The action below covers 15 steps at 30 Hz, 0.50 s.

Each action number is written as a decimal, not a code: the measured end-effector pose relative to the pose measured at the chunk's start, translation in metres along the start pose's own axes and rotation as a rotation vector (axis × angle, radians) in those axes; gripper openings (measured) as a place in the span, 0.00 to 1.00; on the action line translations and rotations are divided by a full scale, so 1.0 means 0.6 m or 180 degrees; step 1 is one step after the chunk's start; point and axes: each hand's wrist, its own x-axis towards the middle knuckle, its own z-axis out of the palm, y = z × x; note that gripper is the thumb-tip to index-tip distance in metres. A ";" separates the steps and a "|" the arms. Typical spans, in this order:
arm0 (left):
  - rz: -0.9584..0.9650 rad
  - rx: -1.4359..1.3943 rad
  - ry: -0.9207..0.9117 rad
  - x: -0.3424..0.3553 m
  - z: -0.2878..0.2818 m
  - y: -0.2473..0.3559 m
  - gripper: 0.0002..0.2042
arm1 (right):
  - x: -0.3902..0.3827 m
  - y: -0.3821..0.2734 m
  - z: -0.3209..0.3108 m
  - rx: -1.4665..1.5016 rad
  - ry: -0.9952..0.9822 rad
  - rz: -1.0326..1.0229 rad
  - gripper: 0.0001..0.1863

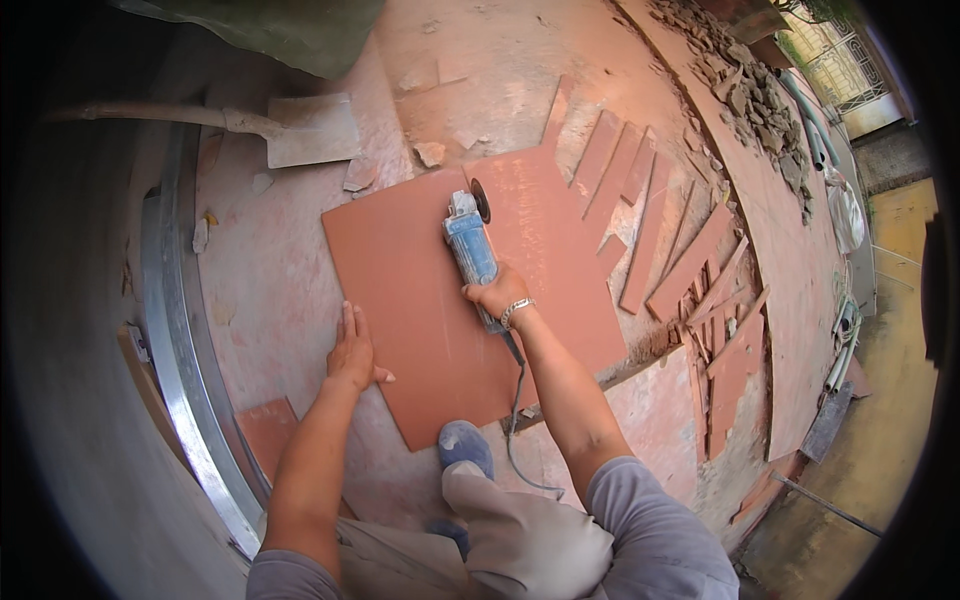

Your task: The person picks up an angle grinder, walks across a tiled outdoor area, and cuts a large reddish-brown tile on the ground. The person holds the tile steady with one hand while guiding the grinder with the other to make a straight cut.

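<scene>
A blue angle grinder [468,245] lies along a red tile [400,270], its dark cutting disc [481,200] at the far end over the seam with a second red tile [565,260]. My right hand [497,292] grips the grinder's body near its rear end; a metal watch band circles that wrist. From the grinder's back a dark cord [518,390] runs down past my shoe. My left hand [352,350] rests flat at the left edge of the first tile, fingers stretched out and holding nothing. Whether the disc is spinning cannot be told.
Several cut tile strips [650,220] lie scattered to the right. A shovel [312,130] lies at the far left, near a long metal bar [175,330]. Broken rubble [760,100] is heaped at the far right. My blue shoe [465,447] stands by the tile's near edge.
</scene>
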 end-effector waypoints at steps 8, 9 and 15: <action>-0.0023 0.0051 -0.0024 0.000 -0.003 0.004 0.73 | -0.012 -0.013 -0.010 -0.0019 -0.0035 0.0065 0.42; -0.0054 0.0023 -0.0056 0.000 -0.003 0.004 0.73 | -0.013 -0.014 -0.011 -0.0066 -0.0013 0.0054 0.42; -0.0058 0.0032 -0.0049 0.001 -0.001 0.003 0.73 | -0.014 -0.016 -0.012 0.0059 -0.0089 0.0099 0.41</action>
